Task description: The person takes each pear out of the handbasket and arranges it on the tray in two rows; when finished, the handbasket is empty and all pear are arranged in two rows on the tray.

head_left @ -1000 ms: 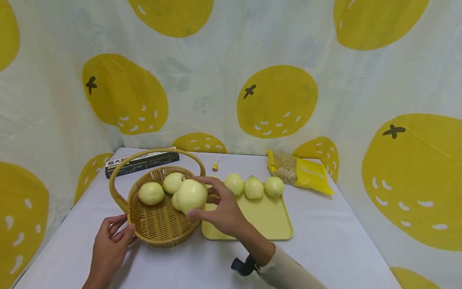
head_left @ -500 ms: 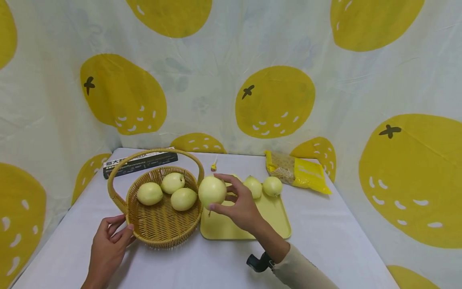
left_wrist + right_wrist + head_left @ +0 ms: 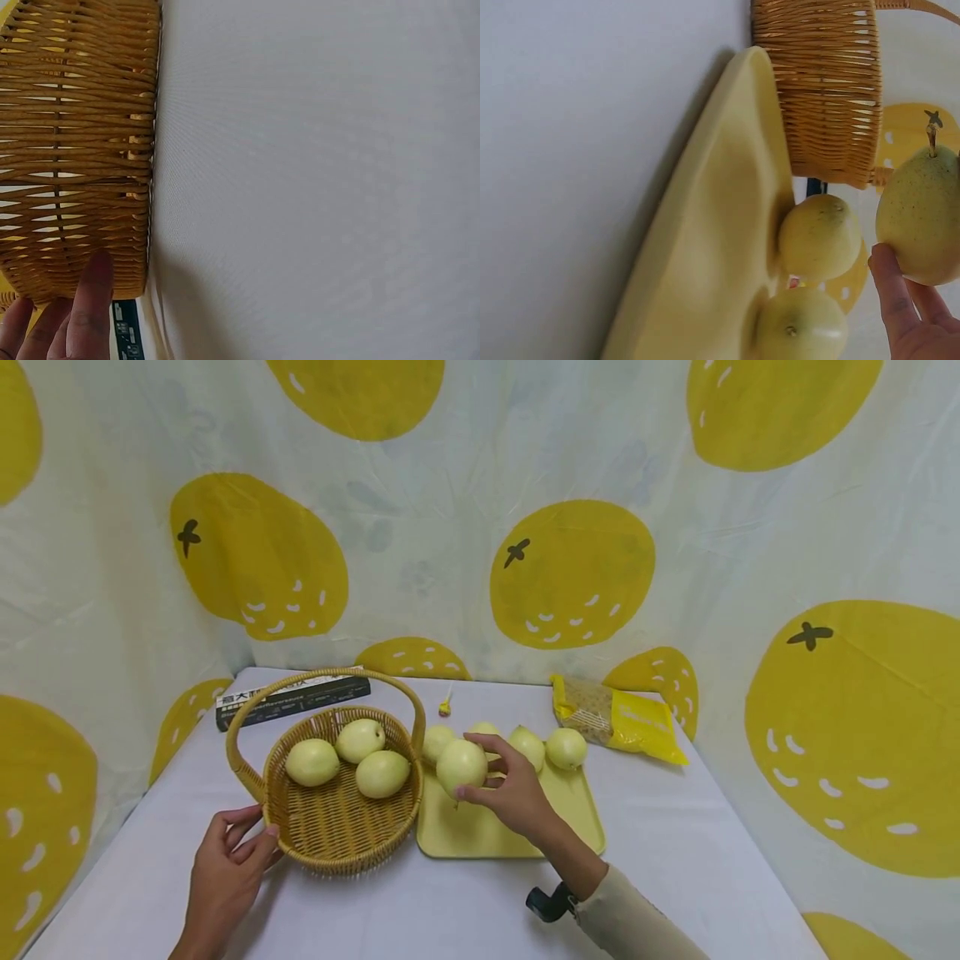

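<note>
Yellowish pear (image 3: 484,727) partly behind right fingers (image 3: 492,742)

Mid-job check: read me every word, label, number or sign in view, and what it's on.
"意大": box, white face; further characters partly hidden.
"flavorsauce": same box, dark side, as best I can read; its start and the smaller print are too blurred.
Bag: white print, too blurred to read.
Pears, basket, tray: no text visible.
</note>
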{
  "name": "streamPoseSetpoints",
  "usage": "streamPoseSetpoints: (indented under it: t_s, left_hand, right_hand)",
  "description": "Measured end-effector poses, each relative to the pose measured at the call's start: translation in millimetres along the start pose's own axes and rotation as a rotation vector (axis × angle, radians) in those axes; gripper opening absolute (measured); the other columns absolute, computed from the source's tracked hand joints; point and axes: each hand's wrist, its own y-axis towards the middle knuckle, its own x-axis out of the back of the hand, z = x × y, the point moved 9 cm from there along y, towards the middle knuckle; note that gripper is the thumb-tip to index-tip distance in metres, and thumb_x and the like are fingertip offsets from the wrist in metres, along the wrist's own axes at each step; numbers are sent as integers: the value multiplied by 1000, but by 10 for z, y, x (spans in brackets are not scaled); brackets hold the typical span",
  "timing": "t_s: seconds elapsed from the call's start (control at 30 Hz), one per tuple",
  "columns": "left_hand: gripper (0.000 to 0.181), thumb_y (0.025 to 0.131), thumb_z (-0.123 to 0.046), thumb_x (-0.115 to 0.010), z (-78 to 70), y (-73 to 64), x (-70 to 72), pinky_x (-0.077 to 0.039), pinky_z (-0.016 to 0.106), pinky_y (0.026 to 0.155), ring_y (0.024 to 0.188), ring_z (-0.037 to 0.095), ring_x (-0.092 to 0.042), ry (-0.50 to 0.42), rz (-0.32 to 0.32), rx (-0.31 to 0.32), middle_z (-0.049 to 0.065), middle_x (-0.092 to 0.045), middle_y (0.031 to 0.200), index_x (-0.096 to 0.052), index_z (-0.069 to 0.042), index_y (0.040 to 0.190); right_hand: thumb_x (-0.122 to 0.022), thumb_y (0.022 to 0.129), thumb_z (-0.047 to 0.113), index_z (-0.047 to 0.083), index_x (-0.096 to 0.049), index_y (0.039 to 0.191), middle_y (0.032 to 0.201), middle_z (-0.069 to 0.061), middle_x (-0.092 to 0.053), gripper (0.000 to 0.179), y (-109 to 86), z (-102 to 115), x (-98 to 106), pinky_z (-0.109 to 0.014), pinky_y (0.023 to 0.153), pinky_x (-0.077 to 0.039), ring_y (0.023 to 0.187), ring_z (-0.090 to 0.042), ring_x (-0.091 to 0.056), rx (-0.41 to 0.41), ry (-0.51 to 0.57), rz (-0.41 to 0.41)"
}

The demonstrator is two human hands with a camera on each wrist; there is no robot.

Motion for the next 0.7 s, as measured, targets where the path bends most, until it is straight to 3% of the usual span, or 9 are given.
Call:
streamPoseSetpoints:
  t_s: [0.2,0.4,0.7]
  left_hand:
    - [57,106,-21,-68,-2,12,2,-69,32,85,96,-16,-63,-13,7,-12,26,-45,164,-38,-5,151]
    - [58,106,-21,-67,7,18,-9,-69,33,85,99,-13,-66,-6,19,-21,27,-44,164,-37,-4,152]
    - [58,106,-22,-67,4,12,-16,-68,35,87,99,-14,-65,-15,23,-10,27,-43,165,-36,-5,153]
  right_hand:
    - [-93,82,13,27,-61,148,149,-9,-56,75,37,-208,-61,-32,83,-67,113,-34,-66,-48,-39,13]
    - [-93,81,13,21,-61,149,148,-15,-56,75,48,-292,-146,-32,86,-67,111,-32,-68,-32,-71,40]
    - [-94,81,14,20,-62,146,147,-6,-61,73,31,-347,-273,-33,85,-64,110,-33,-66,-76,-123,82]
